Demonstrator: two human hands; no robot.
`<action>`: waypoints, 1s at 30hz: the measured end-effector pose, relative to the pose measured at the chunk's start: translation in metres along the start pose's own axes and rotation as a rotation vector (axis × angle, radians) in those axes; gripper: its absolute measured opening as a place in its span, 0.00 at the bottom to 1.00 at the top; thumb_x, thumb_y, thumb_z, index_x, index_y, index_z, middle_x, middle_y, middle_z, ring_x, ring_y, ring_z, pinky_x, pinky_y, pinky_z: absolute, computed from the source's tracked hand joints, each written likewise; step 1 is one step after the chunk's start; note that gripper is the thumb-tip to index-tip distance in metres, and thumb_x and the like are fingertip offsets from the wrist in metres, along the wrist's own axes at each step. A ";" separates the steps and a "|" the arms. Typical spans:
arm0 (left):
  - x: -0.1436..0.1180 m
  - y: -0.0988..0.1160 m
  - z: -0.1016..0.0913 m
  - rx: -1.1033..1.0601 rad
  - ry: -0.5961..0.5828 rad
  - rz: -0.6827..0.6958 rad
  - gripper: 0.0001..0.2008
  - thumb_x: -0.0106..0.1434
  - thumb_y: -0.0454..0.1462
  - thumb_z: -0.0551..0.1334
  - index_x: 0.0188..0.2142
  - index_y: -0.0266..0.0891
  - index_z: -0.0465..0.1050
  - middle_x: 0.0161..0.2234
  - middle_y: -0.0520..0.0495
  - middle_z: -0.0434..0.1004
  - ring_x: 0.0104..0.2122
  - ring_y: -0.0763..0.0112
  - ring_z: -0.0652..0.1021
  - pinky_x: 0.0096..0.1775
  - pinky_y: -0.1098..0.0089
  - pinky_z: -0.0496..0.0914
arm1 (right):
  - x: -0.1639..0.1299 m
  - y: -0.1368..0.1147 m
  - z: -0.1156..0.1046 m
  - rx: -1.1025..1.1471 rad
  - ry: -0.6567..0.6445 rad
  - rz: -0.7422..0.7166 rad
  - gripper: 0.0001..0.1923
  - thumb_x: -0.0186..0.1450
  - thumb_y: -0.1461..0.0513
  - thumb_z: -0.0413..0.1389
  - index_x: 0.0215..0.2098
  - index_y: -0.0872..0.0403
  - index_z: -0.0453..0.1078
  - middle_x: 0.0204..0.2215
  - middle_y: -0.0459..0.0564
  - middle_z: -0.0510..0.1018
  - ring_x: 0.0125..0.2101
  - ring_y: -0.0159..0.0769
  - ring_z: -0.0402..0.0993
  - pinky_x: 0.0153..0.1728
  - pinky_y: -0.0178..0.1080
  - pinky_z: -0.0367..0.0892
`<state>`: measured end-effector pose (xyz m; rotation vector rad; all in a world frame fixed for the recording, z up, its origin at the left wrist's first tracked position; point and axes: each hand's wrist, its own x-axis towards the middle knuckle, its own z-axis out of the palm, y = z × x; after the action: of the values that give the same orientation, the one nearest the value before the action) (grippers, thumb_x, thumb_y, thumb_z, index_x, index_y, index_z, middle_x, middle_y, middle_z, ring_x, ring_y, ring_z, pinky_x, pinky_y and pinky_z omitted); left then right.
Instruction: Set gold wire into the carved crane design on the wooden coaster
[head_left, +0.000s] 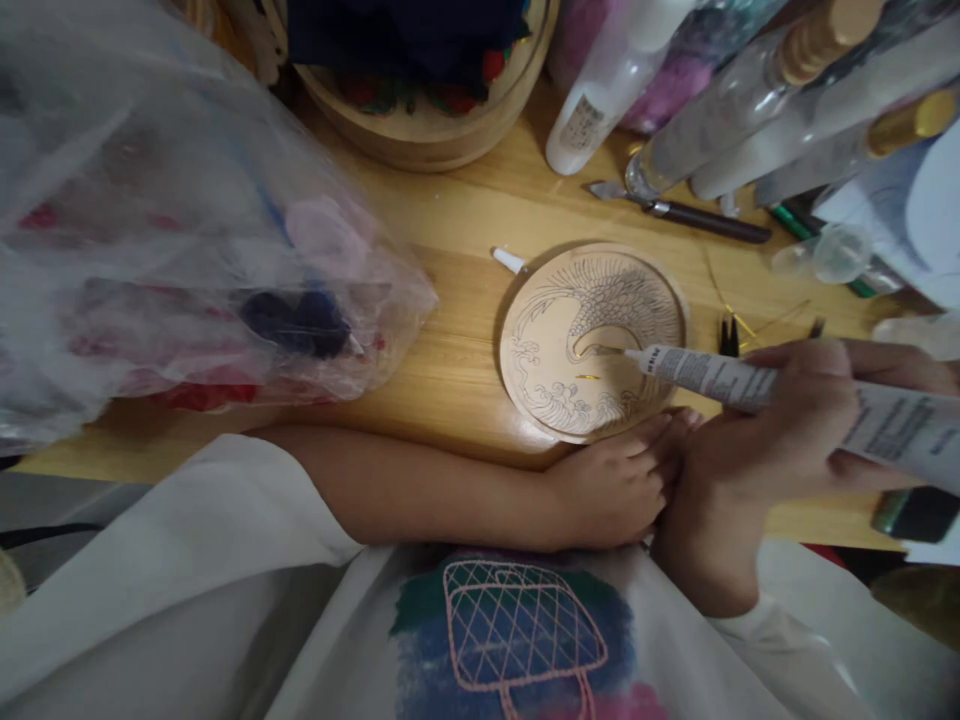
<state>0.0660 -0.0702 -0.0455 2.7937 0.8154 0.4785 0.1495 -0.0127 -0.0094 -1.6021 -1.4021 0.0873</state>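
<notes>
A round wooden disc (592, 340) with a fine line drawing of a bird and waves lies on the wooden table (450, 330). My right hand (780, 440) grips a white glue tube (787, 390), its nozzle touching the middle of the disc by a thin gold wire piece. My left hand (619, 480) rests at the table's front edge, fingers against the disc's near rim. A white cap (508, 260) lies just beyond the disc's left edge.
A big clear plastic bag (172, 220) of coloured material fills the left. A round wooden box (420, 80) stands at the back. Bottles (615, 80), a dark-handled craft knife (690, 215), loose gold wire (750, 320) and tubes crowd the back right.
</notes>
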 end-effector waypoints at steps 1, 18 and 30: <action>0.000 0.000 0.000 0.001 0.006 0.002 0.27 0.71 0.41 0.49 0.59 0.21 0.67 0.61 0.30 0.66 0.64 0.53 0.67 0.65 0.59 0.59 | 0.000 0.000 -0.001 -0.006 -0.018 0.014 0.15 0.63 0.72 0.51 0.25 0.46 0.66 0.22 0.43 0.64 0.30 0.37 0.66 0.35 0.43 0.59; 0.000 0.000 -0.001 -0.007 -0.040 0.005 0.28 0.71 0.41 0.48 0.61 0.21 0.64 0.63 0.31 0.64 0.65 0.55 0.65 0.66 0.59 0.58 | -0.001 0.000 -0.001 -0.077 0.009 0.076 0.13 0.63 0.67 0.52 0.23 0.44 0.65 0.22 0.44 0.67 0.27 0.40 0.67 0.35 0.46 0.64; -0.001 0.001 0.001 -0.003 -0.010 0.007 0.27 0.71 0.41 0.48 0.60 0.22 0.67 0.61 0.31 0.67 0.64 0.55 0.67 0.66 0.58 0.58 | 0.004 -0.007 0.004 0.003 0.001 0.048 0.14 0.61 0.71 0.52 0.23 0.46 0.64 0.20 0.41 0.66 0.23 0.36 0.64 0.30 0.43 0.60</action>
<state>0.0664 -0.0715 -0.0466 2.7949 0.8017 0.4658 0.1434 -0.0082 -0.0042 -1.6334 -1.3625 0.1171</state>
